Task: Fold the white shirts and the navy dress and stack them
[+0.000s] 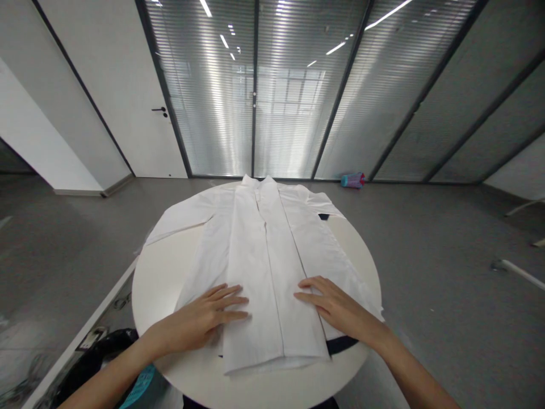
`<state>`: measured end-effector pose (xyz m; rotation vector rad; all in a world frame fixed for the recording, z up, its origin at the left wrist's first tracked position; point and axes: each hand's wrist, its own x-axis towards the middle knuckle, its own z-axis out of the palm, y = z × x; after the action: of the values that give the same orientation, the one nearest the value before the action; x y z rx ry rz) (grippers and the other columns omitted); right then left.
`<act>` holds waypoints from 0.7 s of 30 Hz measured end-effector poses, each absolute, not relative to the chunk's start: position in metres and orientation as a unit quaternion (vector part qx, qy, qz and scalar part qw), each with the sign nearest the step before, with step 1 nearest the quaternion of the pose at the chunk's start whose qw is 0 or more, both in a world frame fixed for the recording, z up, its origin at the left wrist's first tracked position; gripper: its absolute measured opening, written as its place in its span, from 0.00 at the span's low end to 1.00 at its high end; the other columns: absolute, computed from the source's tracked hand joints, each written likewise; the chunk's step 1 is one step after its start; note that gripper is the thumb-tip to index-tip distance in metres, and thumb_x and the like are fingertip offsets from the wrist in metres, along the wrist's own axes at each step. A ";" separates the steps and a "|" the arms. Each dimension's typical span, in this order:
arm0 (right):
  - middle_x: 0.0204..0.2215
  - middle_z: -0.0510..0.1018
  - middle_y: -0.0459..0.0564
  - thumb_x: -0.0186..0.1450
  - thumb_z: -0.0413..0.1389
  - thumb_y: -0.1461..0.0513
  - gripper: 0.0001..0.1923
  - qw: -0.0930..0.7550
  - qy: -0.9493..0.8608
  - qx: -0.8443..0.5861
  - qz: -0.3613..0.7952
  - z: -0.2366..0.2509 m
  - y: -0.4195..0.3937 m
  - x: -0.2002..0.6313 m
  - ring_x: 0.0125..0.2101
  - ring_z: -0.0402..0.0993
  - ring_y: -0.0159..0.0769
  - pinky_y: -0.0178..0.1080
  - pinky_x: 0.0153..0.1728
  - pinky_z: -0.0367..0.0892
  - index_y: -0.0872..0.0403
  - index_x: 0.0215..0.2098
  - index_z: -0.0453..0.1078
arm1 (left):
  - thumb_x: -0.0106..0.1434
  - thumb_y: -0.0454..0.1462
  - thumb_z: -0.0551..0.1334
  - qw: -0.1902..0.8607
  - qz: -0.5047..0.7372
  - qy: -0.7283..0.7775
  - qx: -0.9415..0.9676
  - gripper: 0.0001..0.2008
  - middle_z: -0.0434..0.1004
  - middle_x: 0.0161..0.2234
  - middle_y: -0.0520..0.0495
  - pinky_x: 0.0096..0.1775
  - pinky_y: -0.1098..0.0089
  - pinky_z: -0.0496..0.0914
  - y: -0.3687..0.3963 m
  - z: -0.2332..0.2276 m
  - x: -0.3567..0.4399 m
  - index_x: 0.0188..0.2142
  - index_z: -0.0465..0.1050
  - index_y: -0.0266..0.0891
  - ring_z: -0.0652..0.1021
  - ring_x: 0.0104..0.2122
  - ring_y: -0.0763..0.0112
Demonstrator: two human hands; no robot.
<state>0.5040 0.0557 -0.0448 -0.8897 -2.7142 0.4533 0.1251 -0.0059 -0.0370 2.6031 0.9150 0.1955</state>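
Observation:
A white long garment, like a shirt or lab coat (255,272), lies spread on a round white table (164,278), its collar at the far edge and its hem toward me. One sleeve reaches out to the left; the other side bunches at the far right. My left hand (210,312) rests flat on the left front panel with fingers spread. On the right front panel lies my right hand (332,301), its fingers stretched out near the edge of the panel. Dark patches show from under the cloth at the lower right and far right.
Below the table at the left stand a black bag (102,358) and a turquoise basket (140,386). A blue and pink basket (352,180) lies on the floor by the glass partition (285,113). A white door (123,85) is at the back left. Pale furniture legs (522,272) show at the right.

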 end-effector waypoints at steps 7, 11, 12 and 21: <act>0.64 0.67 0.52 0.66 0.59 0.64 0.29 0.117 -0.935 -0.286 0.172 -0.054 0.045 0.515 0.63 0.62 0.45 0.50 0.61 0.63 0.41 0.64 0.66 | 0.58 0.26 0.60 0.158 0.101 0.332 0.924 0.37 0.61 0.68 0.50 0.68 0.47 0.50 -0.006 -0.057 0.128 0.65 0.63 0.53 0.56 0.69 0.55; 0.64 0.67 0.53 0.65 0.59 0.64 0.34 0.126 -0.935 -0.287 0.165 -0.057 0.045 0.517 0.63 0.62 0.44 0.51 0.62 0.62 0.44 0.68 0.59 | 0.58 0.26 0.59 0.127 0.097 0.344 0.925 0.38 0.55 0.70 0.48 0.68 0.46 0.48 -0.001 -0.065 0.132 0.67 0.61 0.51 0.55 0.69 0.55; 0.64 0.67 0.53 0.65 0.58 0.65 0.34 0.132 -0.936 -0.285 0.158 -0.059 0.045 0.517 0.63 0.62 0.43 0.51 0.62 0.62 0.44 0.68 0.59 | 0.59 0.25 0.59 0.124 0.094 0.346 0.925 0.38 0.55 0.70 0.48 0.68 0.46 0.48 0.000 -0.067 0.132 0.67 0.60 0.51 0.55 0.69 0.55; 0.67 0.61 0.55 0.60 0.56 0.71 0.40 0.138 -0.948 -0.257 0.130 -0.067 0.054 0.513 0.67 0.54 0.45 0.54 0.63 0.59 0.47 0.69 0.57 | 0.72 0.32 0.51 0.215 0.125 0.374 0.893 0.27 0.61 0.68 0.50 0.69 0.50 0.47 0.004 -0.058 0.127 0.68 0.57 0.50 0.59 0.68 0.62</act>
<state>0.5127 0.0542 -0.0670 -0.7441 -2.7408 0.3774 0.1269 0.0043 -0.0582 2.4771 1.0375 0.3470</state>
